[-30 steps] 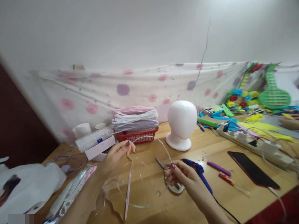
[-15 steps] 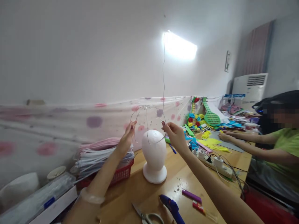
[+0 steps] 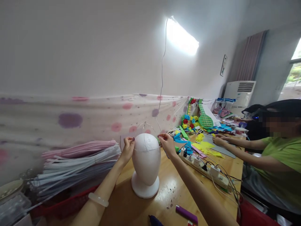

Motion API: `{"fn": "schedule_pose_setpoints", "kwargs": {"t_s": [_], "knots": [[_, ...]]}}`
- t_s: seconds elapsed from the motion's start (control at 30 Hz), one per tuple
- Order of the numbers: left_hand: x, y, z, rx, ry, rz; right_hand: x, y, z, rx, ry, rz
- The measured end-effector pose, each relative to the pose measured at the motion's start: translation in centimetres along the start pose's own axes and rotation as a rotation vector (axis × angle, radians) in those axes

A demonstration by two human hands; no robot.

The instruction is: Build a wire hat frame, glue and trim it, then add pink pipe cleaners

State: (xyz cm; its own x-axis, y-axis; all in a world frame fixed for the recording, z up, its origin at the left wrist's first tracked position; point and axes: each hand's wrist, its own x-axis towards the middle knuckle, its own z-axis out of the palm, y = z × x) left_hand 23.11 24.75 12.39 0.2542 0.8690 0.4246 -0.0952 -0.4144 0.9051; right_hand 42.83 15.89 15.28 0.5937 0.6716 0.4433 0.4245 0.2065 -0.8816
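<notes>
A white foam mannequin head [image 3: 146, 164] stands upright on the wooden table in front of me. Around its upper part sits a thin wire frame [image 3: 147, 151], with a band across the front and wires arching over the crown. At the left side of the head, my left hand [image 3: 127, 149] pinches the frame between thumb and fingertips. My right hand [image 3: 167, 144] grips the frame's other side in the same way. The wire is so fine that its ends at my fingers are hard to see.
Bundles of pipe cleaners [image 3: 82, 160] lie in a red basket [image 3: 68, 201] at left. A power strip [image 3: 204, 169], cables and yellow pieces [image 3: 207, 146] are at right, where a person in a green shirt [image 3: 277, 157] works. A purple lighter-like stick [image 3: 186, 214] lies in front.
My hands have lowered the wire frame from above the foam head down onto it. The camera view has shifted, and the scissors are out of view.
</notes>
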Motion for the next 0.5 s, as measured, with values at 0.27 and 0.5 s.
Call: {"fn": "schedule_pose_setpoints", "kwargs": {"t_s": [0.27,0.5], "knots": [[-1.9,0.9,-0.8,-0.02,0.045,0.013,-1.8,-0.5,-0.9,-0.038,-0.081,-0.044],[-3.3,0.3,-0.8,0.029,-0.007,-0.078,-1.9,1.3,-1.0,-0.079,-0.036,-0.152]]}}
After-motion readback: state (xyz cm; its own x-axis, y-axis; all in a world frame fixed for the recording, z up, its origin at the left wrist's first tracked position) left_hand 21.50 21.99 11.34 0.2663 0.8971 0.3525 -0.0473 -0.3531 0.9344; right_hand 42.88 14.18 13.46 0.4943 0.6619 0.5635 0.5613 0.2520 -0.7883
